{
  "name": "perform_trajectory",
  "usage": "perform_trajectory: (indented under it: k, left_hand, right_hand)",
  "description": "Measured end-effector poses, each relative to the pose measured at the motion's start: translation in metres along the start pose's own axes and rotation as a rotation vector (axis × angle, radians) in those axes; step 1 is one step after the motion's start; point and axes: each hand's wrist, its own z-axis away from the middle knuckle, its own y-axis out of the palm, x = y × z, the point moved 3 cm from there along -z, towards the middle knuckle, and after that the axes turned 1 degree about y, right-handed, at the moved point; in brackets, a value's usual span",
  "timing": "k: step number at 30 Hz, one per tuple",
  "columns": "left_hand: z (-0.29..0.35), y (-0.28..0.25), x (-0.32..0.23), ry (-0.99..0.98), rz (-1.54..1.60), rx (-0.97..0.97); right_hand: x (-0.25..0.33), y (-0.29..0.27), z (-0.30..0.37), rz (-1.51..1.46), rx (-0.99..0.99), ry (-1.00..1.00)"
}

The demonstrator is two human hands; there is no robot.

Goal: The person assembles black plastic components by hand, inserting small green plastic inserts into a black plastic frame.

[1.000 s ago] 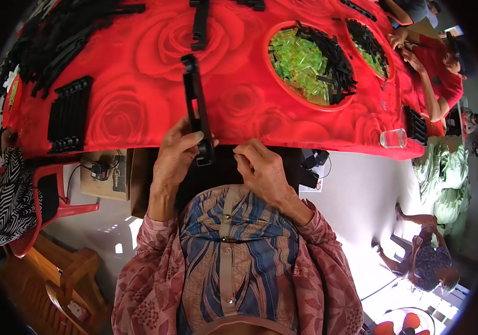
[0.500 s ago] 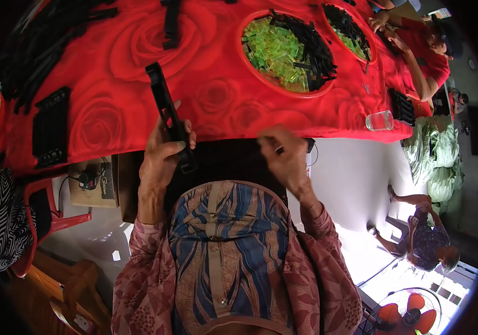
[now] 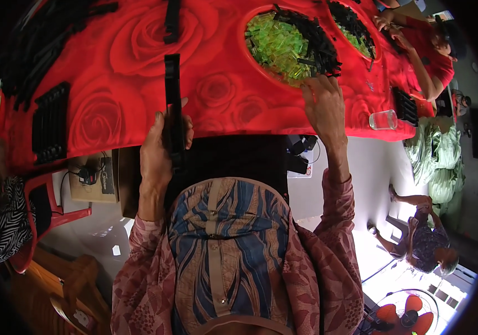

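Hands point(image 3: 155, 148) wider apart, right point(image 3: 326, 109) at basin point(image 3: 252, 62); rose-print tablecloth point(image 3: 138, 84), fan point(image 3: 409, 318)

The strip point(image 3: 172, 84) is smooth black plastic with a faint shine. Glossy, see-through plastic makes the green pieces point(image 3: 283, 47); their bowl point(image 3: 259, 71) is smooth red plastic. The worktop point(image 3: 211, 53) looks smooth, with a slight sheen. The apron point(image 3: 250, 262) is matt cloth with shiny studs point(image 3: 221, 301). The box point(image 3: 95, 191) is dull cardboard, the bench point(image 3: 80, 273) polished wood.
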Motion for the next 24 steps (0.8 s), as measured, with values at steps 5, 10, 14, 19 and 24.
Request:
perform_trajectory:
  k: [5, 10, 14, 19, 24]
  left_hand:
    - [0.002, -0.002, 0.002, -0.012, -0.002, -0.031]
    - [0.003, 0.001, 0.001, -0.013, 0.026, -0.016]
    - [0.002, 0.001, 0.001, -0.005, 0.04, -0.018]
    - [0.0, -0.002, 0.004, 0.028, 0.034, 0.011]
    - [0.0, -0.003, 0.006, 0.018, 0.093, 0.014]
  right_hand:
    - [0.005, 0.015, -0.009, -0.168, 0.106, -0.049]
    - [0.007, 0.019, -0.009, -0.241, 0.079, -0.085]
    - [0.01, 0.017, -0.011, -0.27, 0.094, -0.032]
    - [0.029, 0.01, -0.021, -0.417, 0.187, 0.048]
    - [0.029, 0.018, -0.024, -0.283, 0.166, -0.078]
